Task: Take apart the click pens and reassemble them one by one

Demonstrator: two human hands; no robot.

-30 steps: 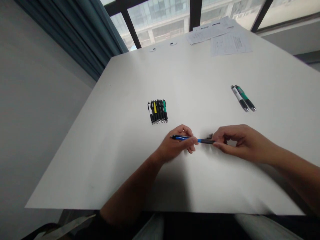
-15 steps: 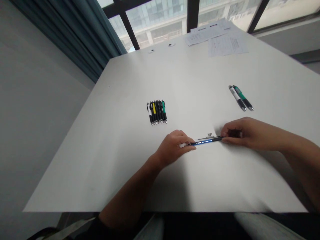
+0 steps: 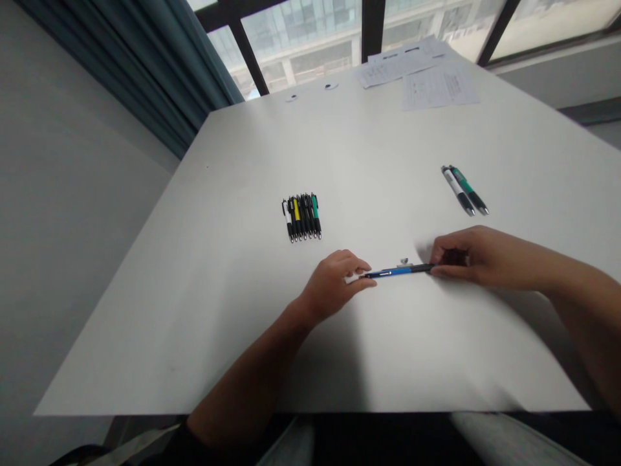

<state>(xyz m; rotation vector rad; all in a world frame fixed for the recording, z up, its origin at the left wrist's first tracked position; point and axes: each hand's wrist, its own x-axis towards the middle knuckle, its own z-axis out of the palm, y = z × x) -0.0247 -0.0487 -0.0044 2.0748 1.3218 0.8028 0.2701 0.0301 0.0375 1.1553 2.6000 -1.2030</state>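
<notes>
A blue pen (image 3: pixel 395 272) with a black grip end lies level between my two hands, just above the white table (image 3: pixel 218 310). My left hand (image 3: pixel 334 285) pinches its left tip with thumb and forefinger. My right hand (image 3: pixel 473 257) is closed around the pen's black right end. A small grey part (image 3: pixel 404 261) lies on the table right behind the pen.
A tidy row of several pens (image 3: pixel 301 217), black, yellow and green, lies to the left behind my hands. Two more pens (image 3: pixel 464 190) lie side by side at the right. Printed sheets (image 3: pixel 422 74) sit at the table's far edge by the window.
The pen has shifted right: my left hand slid from gripping the barrel to pinching its left tip, and my right hand drew back with the black end.
</notes>
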